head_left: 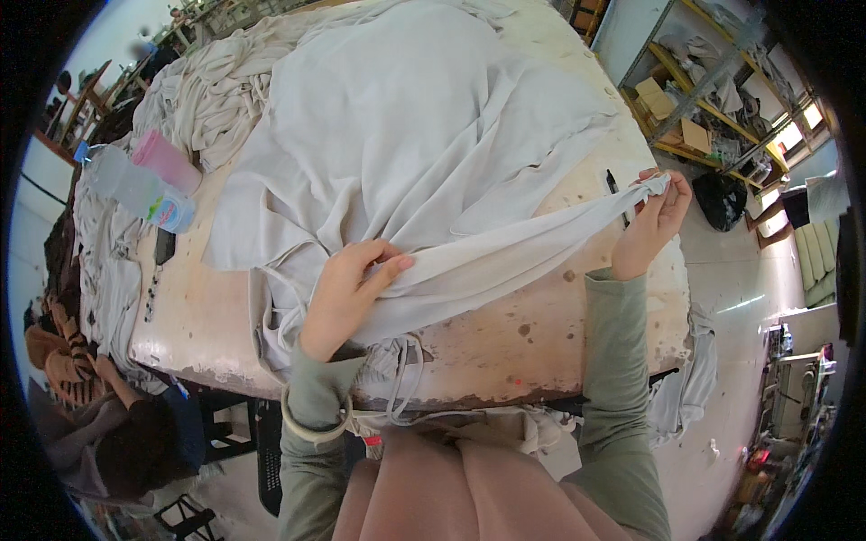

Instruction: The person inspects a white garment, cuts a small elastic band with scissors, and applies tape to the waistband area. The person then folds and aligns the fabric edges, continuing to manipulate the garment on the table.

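A large pale grey cloth garment (388,117) lies spread over the wooden table, full of loose folds. Toward the right edge, my right hand (657,216) is closed on a gathered end of it, lifting that end a little off the wood. A long strip of the fabric stretches from there to my left hand (352,293), whose thumb and fingers pinch the cloth near the table's front. Below the left hand, a thin fabric strap (413,383) hangs over the front edge.
Heaped grey cloth (212,90) covers the table's (532,338) far left. A water bottle (149,194), pink cup (167,160) and dark phone (165,245) are at left; a black pen-like thing (612,182) is by my right hand. Another person (126,433) sits lower left. Shelves (695,99) stand right.
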A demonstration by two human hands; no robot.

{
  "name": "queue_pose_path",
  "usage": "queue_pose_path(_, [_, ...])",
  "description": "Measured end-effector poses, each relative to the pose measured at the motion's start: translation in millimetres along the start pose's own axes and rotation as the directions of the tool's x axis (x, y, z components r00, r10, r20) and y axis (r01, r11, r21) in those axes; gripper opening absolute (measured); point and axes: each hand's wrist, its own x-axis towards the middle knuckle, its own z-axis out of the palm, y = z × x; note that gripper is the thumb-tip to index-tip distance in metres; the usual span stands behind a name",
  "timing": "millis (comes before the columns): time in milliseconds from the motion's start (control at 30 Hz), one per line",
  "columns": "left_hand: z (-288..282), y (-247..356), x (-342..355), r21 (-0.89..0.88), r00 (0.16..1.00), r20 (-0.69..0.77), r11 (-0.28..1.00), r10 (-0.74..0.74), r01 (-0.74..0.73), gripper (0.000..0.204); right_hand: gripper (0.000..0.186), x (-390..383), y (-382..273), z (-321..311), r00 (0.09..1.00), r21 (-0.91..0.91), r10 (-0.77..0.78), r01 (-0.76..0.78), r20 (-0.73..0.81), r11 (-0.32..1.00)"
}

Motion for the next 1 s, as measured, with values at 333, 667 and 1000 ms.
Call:
queue_pose_path(333, [-7,16,-37,0.053,0.872,-0.476,0.993,0.117,-0.105,0.015,0.01,-2,-4,5,0.998,0.035,-0.012,0.015,-0.064,0.999])
queue_pose_path(667, [-75,42,-108,-0.217,0.994,-0.105,0.974,0.042,-0.065,0.013,0.022,16,-17,61,0.927,0.037,-0.373,0.372,0.031,0.928])
queue_pose_path(1000, [-89,-28,-138,0.43,0.849,-0.252,0.733,-0.463,0.528,0.028,0.021,-41,13,100,0.454,-0.319,0.311,-0.062,0.835,0.946])
